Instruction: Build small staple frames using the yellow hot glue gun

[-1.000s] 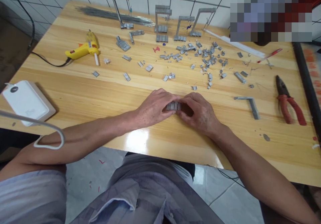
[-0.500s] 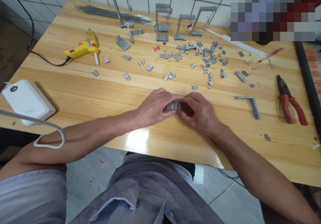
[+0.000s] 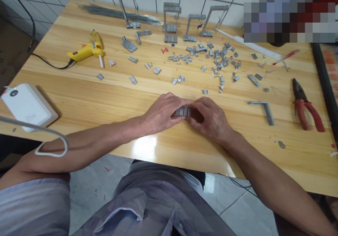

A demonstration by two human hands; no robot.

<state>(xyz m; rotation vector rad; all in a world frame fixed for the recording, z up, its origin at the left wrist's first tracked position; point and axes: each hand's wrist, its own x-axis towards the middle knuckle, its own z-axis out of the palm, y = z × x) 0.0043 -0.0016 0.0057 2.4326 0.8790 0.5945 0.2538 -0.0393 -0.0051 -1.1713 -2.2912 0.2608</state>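
Observation:
Near the table's front middle, a small grey ribbed metal block (image 3: 183, 111) lies between my two hands. My left hand (image 3: 165, 112) grips its left side, thumb in front and fingers behind. From the right, my right hand (image 3: 210, 118) pinches its other end, and the fingertips of both hands meet there. The block's underside and back are hidden by my fingers. Beyond my hands lie small grey metal pieces (image 3: 181, 79). An L-shaped metal piece (image 3: 268, 113) rests to the right of my right hand.
A yellow glue gun (image 3: 87, 51) and a white box-shaped device (image 3: 30, 107) are at the left. Red-handled pliers (image 3: 306, 109) lie at the right. Several metal stands (image 3: 171, 23) line the back of the wooden table (image 3: 100, 102), beside thin rods (image 3: 118, 14).

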